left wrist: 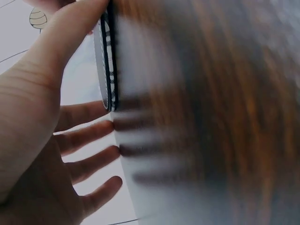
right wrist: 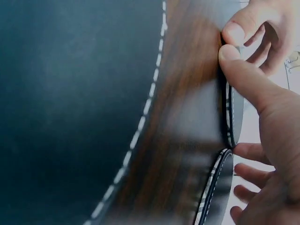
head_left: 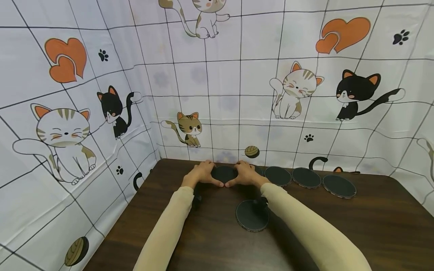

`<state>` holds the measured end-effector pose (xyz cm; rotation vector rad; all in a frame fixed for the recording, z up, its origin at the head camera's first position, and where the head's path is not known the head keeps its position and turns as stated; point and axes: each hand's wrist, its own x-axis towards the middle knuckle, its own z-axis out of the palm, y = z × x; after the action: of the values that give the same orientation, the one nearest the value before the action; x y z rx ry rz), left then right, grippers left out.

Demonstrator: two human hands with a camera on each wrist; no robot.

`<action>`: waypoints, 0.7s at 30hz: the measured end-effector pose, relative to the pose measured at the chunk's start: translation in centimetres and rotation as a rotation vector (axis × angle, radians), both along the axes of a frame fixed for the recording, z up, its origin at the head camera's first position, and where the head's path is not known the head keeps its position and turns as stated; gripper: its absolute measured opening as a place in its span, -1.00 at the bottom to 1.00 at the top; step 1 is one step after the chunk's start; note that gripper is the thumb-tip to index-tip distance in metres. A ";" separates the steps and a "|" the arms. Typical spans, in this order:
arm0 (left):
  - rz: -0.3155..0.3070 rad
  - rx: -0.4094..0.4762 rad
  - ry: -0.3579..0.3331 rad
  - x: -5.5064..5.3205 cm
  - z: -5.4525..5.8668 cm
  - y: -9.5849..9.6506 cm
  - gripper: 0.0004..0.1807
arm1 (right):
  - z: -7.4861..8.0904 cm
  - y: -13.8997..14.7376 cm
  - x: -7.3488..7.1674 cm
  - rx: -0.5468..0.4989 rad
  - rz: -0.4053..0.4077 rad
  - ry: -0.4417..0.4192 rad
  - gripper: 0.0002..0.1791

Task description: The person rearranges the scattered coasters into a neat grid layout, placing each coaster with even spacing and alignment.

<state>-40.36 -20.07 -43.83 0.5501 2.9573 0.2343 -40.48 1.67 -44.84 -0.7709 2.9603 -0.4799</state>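
Had a loose mat [head_left: 252,215] on the table [head_left: 210,233], nearer than the fingers of the right hand [head_left: 246,174]. Gripped a dark round mat [head_left: 224,174] between right and left hand [head_left: 204,174], with thumbs together at its near rim and fingers fanned wide round its far side. Showed four more mats [head_left: 306,178] in a row right of the right fingers, and cat-print cloth [head_left: 223,107] beyond all fingertips.

Creased white grid-lined backdrop [head_left: 223,82] with printed cats [head_left: 359,89], orange hearts [head_left: 350,34]; dark wood-grain table [head_left: 210,241].

Arms [head_left: 167,222] [head_left: 310,226] outstretched, hands [head_left: 202,174] [head_left: 246,174] curved, thumbs [right wrist: 243,75] [right wrist: 239,28] close together
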 end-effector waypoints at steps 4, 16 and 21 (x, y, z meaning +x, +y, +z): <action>-0.020 0.015 0.006 0.1 0.3 0.0 0.12 | 0.2 0.3 -0.1 -0.011 0.021 0.033 0.00; -0.162 0.224 0.112 2.1 3.8 1.7 0.08 | 4.9 5.2 2.2 -0.141 0.121 0.179 -0.09; -0.307 0.355 0.042 3.1 5.3 3.2 -0.05 | 6.0 9.1 4.1 -0.201 0.134 0.166 -0.08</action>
<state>-37.22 -16.83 -38.53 1.0497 2.8269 0.7260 -36.38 10.74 -38.84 -1.0696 3.0137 -0.7477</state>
